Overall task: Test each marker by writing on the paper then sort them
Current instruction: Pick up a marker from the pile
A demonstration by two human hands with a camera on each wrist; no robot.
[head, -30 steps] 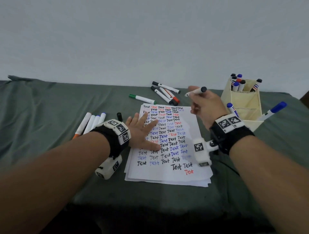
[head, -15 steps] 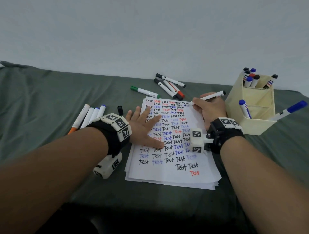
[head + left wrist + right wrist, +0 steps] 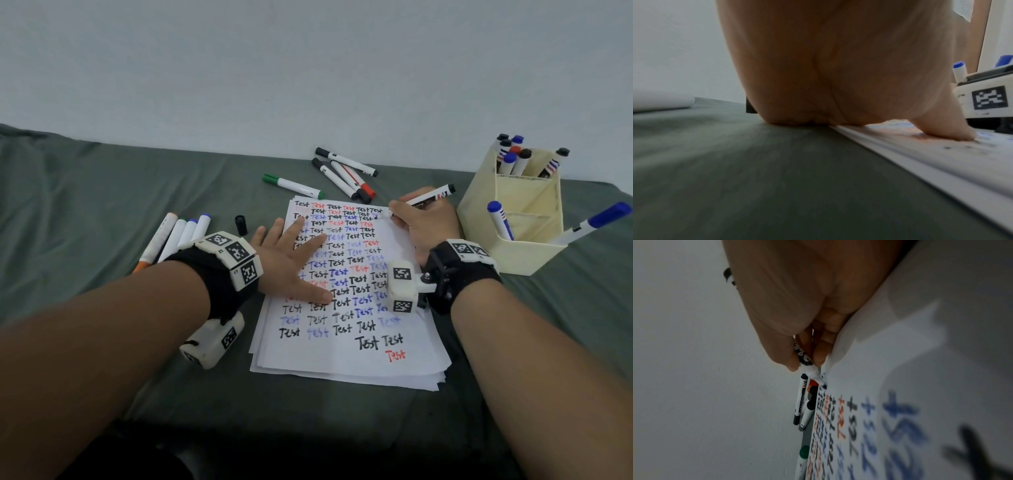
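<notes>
A stack of white paper covered in rows of the word "Test" lies on the green cloth. My left hand lies flat with spread fingers on the paper's left side, and in the left wrist view its thumb presses the paper. My right hand grips an uncapped black marker in a writing hold at the paper's top right corner. In the right wrist view the marker's tip touches the paper. A loose black cap stands left of the paper.
A cream organizer with several markers stands at the right. Several black and red markers and a green one lie behind the paper. More markers lie at the left. A wall runs behind the table.
My right hand came down from above the table's far side to the paper's top right corner, turning the marker tip onto the paper. The left hand stayed pressed on the paper.
</notes>
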